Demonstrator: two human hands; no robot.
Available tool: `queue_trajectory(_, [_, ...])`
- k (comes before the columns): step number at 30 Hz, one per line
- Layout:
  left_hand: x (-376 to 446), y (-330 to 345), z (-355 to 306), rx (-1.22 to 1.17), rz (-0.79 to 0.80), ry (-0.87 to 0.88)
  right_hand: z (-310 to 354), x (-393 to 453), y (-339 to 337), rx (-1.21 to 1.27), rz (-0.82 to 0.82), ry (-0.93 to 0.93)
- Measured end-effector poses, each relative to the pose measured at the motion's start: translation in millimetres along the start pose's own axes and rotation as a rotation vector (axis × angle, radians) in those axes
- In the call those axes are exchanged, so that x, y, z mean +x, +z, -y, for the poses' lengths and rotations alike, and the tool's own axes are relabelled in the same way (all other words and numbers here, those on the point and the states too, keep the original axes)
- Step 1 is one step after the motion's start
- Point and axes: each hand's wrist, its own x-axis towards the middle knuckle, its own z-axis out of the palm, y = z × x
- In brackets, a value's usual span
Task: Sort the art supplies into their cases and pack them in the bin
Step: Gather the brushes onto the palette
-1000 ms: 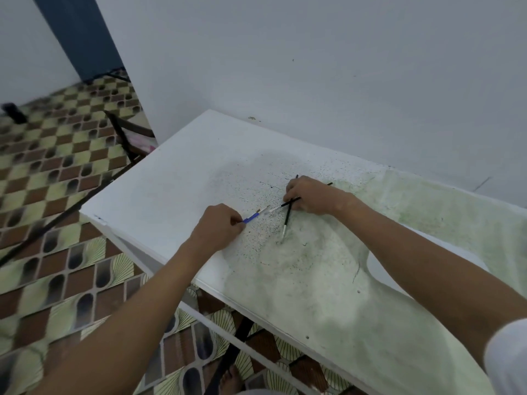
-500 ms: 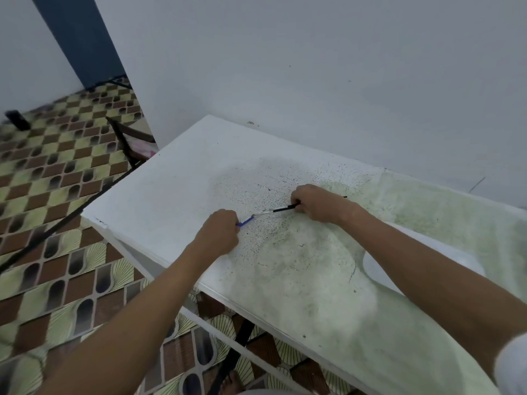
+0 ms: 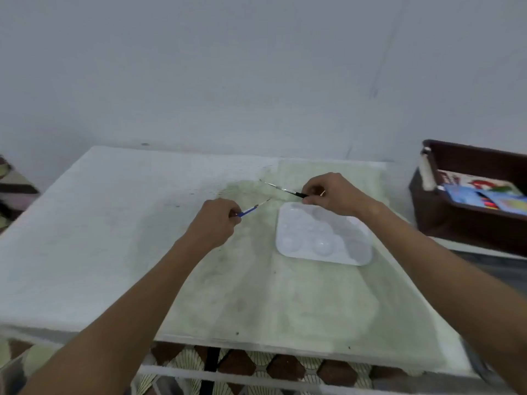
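Note:
My left hand (image 3: 214, 222) grips a blue-handled paintbrush (image 3: 251, 209) whose tip points up and right over the table (image 3: 85, 238). My right hand (image 3: 333, 193) holds black-handled paintbrushes (image 3: 285, 190), their tips pointing left; how many it holds I cannot tell. A white plastic paint palette (image 3: 325, 238) with round wells lies on the table just below my right hand. At the right stands a dark brown bin (image 3: 462, 220) holding colourful art-supply packs (image 3: 484, 195).
The table is white on the left and stained green on the right, pushed against a grey wall. Its front edge runs close to me, with patterned floor tiles (image 3: 285, 366) below. The bin stands on a lower surface beyond the table's right edge.
The view has swung right, bringing the palette and bin into sight. Both hands have lifted their brushes off the speckled spot and moved right, the right hand now above the palette.

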Motion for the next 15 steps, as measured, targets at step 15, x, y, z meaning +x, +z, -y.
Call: queue_trajectory(15, [20.6, 91.2, -127.8, 0.211, 0.123, 0.569, -61.1, -43.3, -17.6, -0.079, 0.069, 0.141])
